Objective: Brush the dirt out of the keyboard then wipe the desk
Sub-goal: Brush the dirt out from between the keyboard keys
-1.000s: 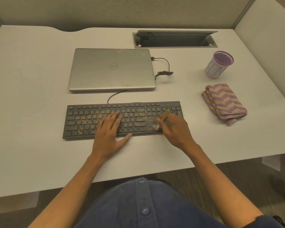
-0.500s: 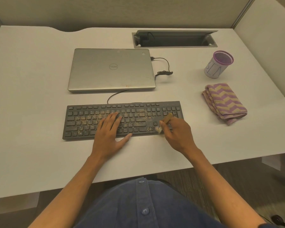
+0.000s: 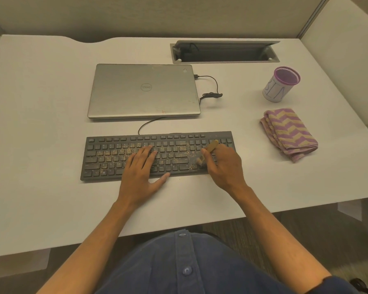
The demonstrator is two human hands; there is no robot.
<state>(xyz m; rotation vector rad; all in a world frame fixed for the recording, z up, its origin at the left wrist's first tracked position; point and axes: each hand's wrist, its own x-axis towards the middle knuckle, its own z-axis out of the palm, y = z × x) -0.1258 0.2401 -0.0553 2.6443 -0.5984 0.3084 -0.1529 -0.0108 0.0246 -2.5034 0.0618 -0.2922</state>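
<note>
I'm in the brushing step, I judge. The keyboard (image 3: 157,155) lies mid-frame on the desk (image 3: 40,145), tan dirt (image 3: 115,153) scattered over its left and middle keys. My left hand (image 3: 140,172) rests flat on the keys, fingers straight. My right hand (image 3: 223,164) pinches the small brush (image 3: 206,153), bristles down on the lower-right keys (grit is thin there). Next I'd sweep leftward through the dirt; the folded cloth (image 3: 289,132), at right, waits for wiping.

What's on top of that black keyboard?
Yellowish crumbs are scattered over the keyboard. The left hand lies flat on its middle keys, and the right hand holds a small brush on its right part. The keys under the hands are hidden.
</note>
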